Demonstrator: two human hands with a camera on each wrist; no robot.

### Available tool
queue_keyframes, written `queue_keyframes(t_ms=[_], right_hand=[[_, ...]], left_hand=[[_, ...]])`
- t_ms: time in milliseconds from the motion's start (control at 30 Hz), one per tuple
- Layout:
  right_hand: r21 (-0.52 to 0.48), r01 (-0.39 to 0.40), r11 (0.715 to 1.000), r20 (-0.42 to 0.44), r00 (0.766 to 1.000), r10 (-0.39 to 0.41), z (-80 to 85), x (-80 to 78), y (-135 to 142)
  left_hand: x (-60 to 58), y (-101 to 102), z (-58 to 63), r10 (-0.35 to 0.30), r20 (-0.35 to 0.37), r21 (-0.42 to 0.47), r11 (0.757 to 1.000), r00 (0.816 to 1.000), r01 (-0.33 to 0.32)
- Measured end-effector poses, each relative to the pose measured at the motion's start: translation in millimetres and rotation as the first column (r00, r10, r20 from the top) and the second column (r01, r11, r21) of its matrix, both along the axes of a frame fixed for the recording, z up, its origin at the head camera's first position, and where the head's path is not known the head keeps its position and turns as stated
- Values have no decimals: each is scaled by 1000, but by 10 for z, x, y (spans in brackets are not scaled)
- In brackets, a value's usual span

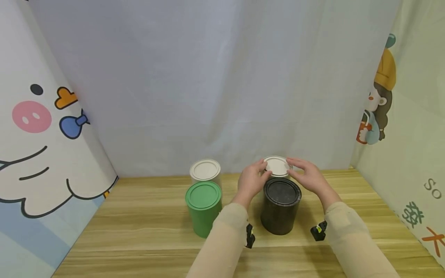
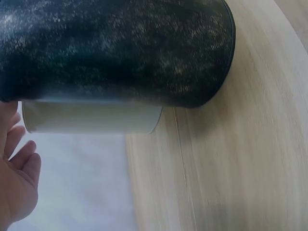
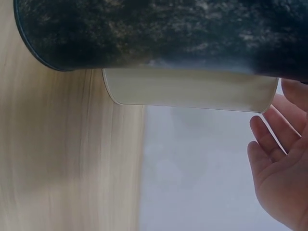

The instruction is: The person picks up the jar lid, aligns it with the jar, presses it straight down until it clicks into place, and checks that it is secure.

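Observation:
Two canisters stand toward the back, each with a white lid; the right one's white lid point(image 1: 277, 166) lies between both hands. At its left edge, my left hand point(image 1: 251, 180) touches the rim with fingertips and thumb. My right hand point(image 1: 310, 177) does likewise at the right edge, its fingers loosely extended. Directly in front of this white canister point(image 3: 187, 89), and hiding much of it, is a black lidded canister point(image 1: 281, 212) with a mottled surface. Both wrist views show the remaining fingers spread loosely beside the white canister's top.
To the left stands a green lidded canister point(image 1: 204, 210), with the other white-lidded canister point(image 1: 205, 170) behind it. All rest on a wood-grain table point(image 1: 146, 231). A pale curtain point(image 1: 156, 88) hangs along the back edge, and printed cloths close off both sides.

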State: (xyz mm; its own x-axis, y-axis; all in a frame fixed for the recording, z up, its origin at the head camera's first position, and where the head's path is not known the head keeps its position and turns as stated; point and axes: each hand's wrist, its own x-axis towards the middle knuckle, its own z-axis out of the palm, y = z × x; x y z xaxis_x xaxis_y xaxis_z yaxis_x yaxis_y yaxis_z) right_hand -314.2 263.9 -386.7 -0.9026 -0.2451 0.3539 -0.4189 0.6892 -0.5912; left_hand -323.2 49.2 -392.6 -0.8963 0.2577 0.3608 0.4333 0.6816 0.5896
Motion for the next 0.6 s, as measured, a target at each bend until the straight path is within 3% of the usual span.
queue_keyframes(t_ms=[333, 600], right_hand=[[77, -38, 996, -51, 998, 42, 52, -84, -44], [107, -49, 993, -27, 998, 52, 85, -122, -72]], left_hand=[[-47, -121, -30, -102, -162, -63, 994, 982, 93], [-51, -151, -59, -132, -179, -104, 988, 975, 115]])
